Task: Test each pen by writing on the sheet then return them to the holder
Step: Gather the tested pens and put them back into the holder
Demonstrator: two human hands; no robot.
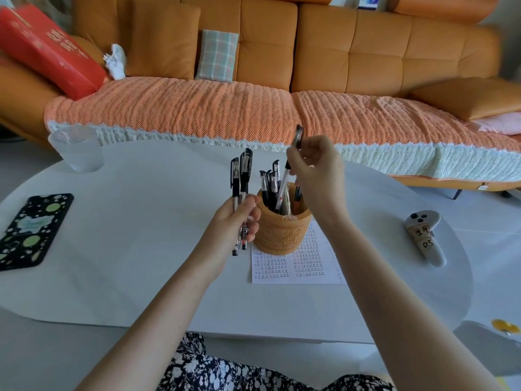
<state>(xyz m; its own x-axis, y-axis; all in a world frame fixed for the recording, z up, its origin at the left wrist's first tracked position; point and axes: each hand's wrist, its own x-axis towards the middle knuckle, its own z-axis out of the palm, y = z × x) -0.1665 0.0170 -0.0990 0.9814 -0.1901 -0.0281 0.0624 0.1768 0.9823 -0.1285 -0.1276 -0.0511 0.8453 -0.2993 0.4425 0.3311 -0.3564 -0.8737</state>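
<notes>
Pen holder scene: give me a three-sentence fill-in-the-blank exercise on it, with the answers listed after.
The left hand grips ____ pens upright. The right hand holds one pen above the pen holder, which stands on the ____. The phone lies on the table at the person's ____.
Missing words: two; sheet; left.

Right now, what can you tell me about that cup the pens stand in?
The pen holder is a round, open-topped cup, tan and wood-like, with carving on its wall. It stands upright on the far left corner of the printed sheet on the white table. Several black-capped pens stand in it. The right hand holds a clear pen whose lower end dips inside. The left hand, gripping two pens, is beside its rim; contact is unclear.
</notes>
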